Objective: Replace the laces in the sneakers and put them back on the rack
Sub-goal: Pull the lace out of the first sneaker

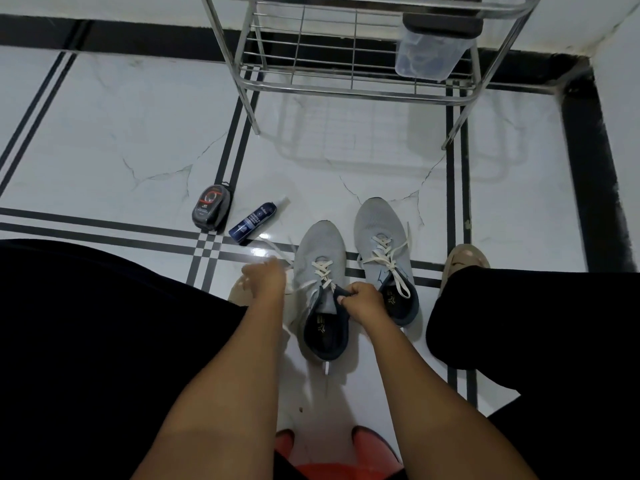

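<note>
Two grey sneakers stand side by side on the tiled floor, toes pointing away from me. The left sneaker [320, 251] has a white lace [322, 270] threaded part way up. My right hand [360, 301] grips its dark tongue. My left hand [265, 280], blurred, pinches a loose end of that lace out to the left of the shoe. The right sneaker [379, 220] is laced, its white ends lying loose across it. The metal rack [346, 88] stands beyond the shoes.
A dark shoe-polish sponge case [211, 207] and a blue spray bottle [254, 221] lie on the floor to the left. A clear plastic box [427, 57] sits on the rack's lower shelf. My sandalled foot [464, 261] and dark-clothed knees flank the shoes.
</note>
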`<state>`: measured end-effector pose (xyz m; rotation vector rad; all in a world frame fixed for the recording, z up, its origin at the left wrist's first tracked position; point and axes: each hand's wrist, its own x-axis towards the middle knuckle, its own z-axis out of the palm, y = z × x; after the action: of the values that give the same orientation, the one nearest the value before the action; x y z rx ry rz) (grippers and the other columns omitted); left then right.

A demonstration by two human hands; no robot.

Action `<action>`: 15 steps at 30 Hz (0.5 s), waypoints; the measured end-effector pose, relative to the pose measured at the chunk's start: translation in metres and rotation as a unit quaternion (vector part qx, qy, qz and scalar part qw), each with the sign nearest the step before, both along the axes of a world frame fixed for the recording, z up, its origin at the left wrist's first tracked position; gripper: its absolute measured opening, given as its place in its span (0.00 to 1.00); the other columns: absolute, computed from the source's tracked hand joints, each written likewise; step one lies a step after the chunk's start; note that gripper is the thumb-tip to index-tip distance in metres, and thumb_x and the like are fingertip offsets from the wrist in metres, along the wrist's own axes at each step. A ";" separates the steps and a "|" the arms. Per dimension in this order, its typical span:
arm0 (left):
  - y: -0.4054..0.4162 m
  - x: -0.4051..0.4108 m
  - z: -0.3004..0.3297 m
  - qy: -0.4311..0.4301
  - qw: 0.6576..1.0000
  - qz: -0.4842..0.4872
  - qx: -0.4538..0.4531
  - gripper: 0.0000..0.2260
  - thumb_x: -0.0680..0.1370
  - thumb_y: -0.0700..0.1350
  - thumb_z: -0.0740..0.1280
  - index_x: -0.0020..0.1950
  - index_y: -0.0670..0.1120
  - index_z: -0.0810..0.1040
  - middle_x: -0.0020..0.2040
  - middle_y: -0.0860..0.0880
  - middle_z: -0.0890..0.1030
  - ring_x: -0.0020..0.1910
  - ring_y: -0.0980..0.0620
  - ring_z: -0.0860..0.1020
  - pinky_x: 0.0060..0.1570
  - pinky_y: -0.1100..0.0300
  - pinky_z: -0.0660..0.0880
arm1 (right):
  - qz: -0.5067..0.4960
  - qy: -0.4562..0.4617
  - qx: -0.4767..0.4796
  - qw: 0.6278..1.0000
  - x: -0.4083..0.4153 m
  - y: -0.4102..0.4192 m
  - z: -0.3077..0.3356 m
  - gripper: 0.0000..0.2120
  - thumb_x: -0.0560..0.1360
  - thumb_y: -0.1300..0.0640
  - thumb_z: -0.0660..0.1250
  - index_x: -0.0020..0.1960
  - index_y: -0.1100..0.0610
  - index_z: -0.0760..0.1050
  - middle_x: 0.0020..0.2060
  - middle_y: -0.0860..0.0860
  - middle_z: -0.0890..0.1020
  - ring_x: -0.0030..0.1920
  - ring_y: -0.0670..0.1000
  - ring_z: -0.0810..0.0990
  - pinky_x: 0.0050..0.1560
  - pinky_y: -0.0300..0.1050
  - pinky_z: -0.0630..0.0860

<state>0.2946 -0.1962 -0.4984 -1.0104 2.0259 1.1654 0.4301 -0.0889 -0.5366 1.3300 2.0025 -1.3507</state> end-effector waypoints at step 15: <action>-0.008 0.057 -0.019 0.150 0.836 -0.505 -0.154 0.11 0.80 0.45 0.61 0.53 0.42 0.81 0.51 0.42 0.82 0.52 0.42 0.79 0.48 0.54 0.74 | 0.360 0.039 0.149 0.920 -0.034 0.001 0.015 0.13 0.74 0.56 0.63 0.57 0.51 0.80 0.58 0.53 0.69 0.56 0.55 0.73 0.57 0.51 0.74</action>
<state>0.3513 -0.2041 -0.5172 0.2319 2.5000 0.4179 0.3964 -0.0881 -0.5220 0.5131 2.4652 -0.7778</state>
